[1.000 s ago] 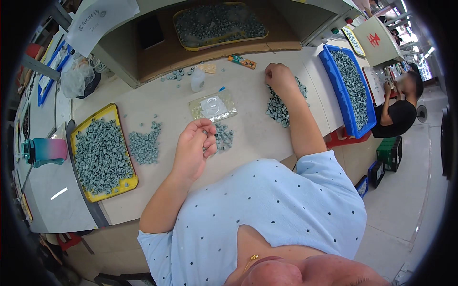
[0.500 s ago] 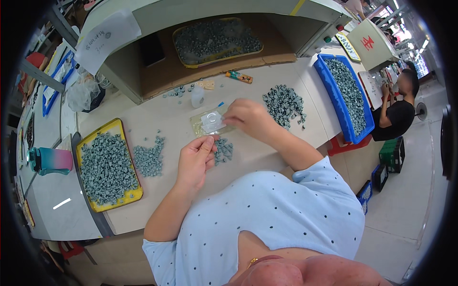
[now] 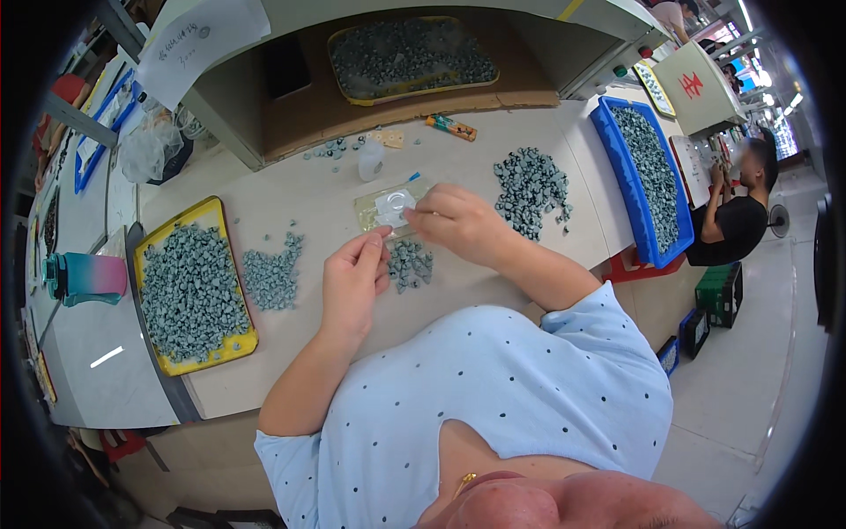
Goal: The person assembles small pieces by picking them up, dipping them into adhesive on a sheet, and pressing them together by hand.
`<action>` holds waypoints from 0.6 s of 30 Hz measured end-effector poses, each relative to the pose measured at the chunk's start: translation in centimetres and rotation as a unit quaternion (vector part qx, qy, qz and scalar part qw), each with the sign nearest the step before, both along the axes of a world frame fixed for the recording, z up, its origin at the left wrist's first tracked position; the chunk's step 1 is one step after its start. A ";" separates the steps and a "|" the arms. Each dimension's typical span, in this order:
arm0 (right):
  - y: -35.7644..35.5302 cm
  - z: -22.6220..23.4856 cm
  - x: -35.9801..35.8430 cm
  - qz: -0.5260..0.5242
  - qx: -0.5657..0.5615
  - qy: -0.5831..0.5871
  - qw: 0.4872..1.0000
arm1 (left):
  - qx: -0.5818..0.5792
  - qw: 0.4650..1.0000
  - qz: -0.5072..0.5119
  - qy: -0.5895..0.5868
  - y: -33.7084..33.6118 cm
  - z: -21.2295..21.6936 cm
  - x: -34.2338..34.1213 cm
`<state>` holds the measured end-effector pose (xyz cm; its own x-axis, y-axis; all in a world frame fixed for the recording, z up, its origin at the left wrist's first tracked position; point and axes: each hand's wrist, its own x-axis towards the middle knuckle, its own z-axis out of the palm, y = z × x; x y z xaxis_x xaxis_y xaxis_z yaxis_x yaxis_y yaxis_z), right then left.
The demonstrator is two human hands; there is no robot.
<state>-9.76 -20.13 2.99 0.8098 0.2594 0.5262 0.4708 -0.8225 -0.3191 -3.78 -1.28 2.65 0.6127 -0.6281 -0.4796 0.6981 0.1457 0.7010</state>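
Note:
My left hand (image 3: pixel 354 275) is closed in a pinch, thumb and forefinger together, just in front of a flat yellowish clear pad (image 3: pixel 363 210). My right hand (image 3: pixel 460 222) pinches beside the pad's right edge, its fingertips close to those of the left. Whatever either pinch holds is too small to make out. A white piece with a clear ring (image 3: pixel 393 204) lies on the pad. Below the fingertips is a small pile of grey-green pieces (image 3: pixel 411 266). Larger heaps of such pieces lie to the right (image 3: pixel 531 189) and left (image 3: pixel 271 275).
A yellow tray (image 3: pixel 249 346) of pieces is at the left, near a bottle (image 3: pixel 95 275). At the right stands a blue bin (image 3: pixel 617 172). Behind the pad are a small translucent cup (image 3: pixel 371 161) and an orange-green packet (image 3: pixel 452 128). A shelf holds another tray (image 3: pixel 414 93). A person (image 3: pixel 736 207) sits far right.
My right hand has come down closer to my left fingertips. The left hand has risen slightly toward the pad. The whole view has shifted a little.

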 end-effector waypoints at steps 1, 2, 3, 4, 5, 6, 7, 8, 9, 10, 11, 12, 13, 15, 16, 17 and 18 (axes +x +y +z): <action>-0.3 -0.2 0.1 -0.013 -0.033 -0.016 0.999 | 0.001 1.000 0.001 0.001 0.1 -0.1 0.1; -0.4 -0.4 0.3 -0.027 -0.066 -0.032 0.997 | 0.001 1.000 0.013 -0.014 0.1 -0.2 0.2; -0.6 -0.6 0.4 -0.026 -0.065 -0.030 0.997 | 0.000 0.999 0.025 -0.030 0.2 -0.3 0.2; -0.6 -0.8 0.5 -0.030 -0.078 -0.028 0.996 | 0.000 0.999 0.025 -0.028 0.1 -0.3 0.2; -0.6 -1.0 0.5 -0.033 -0.091 -0.025 0.995 | 0.010 0.998 0.034 -0.048 0.0 -0.2 0.1; -0.6 -1.0 0.5 -0.033 -0.091 -0.024 0.995 | 0.019 0.997 0.044 -0.068 0.0 -0.1 0.1; -0.6 -1.1 0.6 -0.037 -0.097 -0.024 0.994 | 0.019 0.997 0.043 -0.067 0.0 -0.2 0.2; -0.6 -1.1 0.6 -0.041 -0.103 -0.023 0.994 | 0.028 0.997 0.035 -0.069 0.1 -0.4 0.4; -0.6 -1.2 0.7 -0.041 -0.103 -0.022 0.994 | 0.037 0.996 0.027 -0.072 0.2 -0.5 0.5; -0.7 -1.2 0.7 -0.044 -0.107 -0.018 0.993 | 0.037 0.996 0.028 -0.071 0.3 -0.6 0.5; -0.7 -1.3 0.8 -0.047 -0.110 -0.013 0.993 | 0.044 0.996 0.019 -0.073 0.3 -0.7 0.6; -0.7 -1.3 0.8 -0.047 -0.111 -0.014 0.993 | 0.049 0.996 0.010 -0.076 0.3 -0.6 0.6; -0.7 -1.4 0.7 -0.047 -0.120 -0.016 0.991 | 0.049 0.996 0.010 -0.076 0.4 -0.6 0.6; -0.7 -1.4 0.7 -0.046 -0.129 -0.017 0.990 | 0.044 0.997 0.009 -0.066 0.5 -0.6 0.7; -0.6 -1.2 0.8 -0.045 -0.127 -0.012 0.991 | 0.045 0.997 0.009 -0.065 0.5 -0.7 0.7; -0.6 -1.1 0.8 -0.044 -0.125 -0.007 0.991 | 0.034 0.997 0.015 -0.064 0.4 -0.8 0.7; -0.6 -1.2 0.8 -0.044 -0.125 -0.007 0.991 | 0.023 0.998 0.021 -0.063 0.4 -0.8 0.7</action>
<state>-8.92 -20.73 1.81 0.8282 0.3116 0.4657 0.3964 -0.9133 -0.0939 -3.10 -0.87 1.87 0.6948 -0.5802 -0.4250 0.5984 0.1384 0.7892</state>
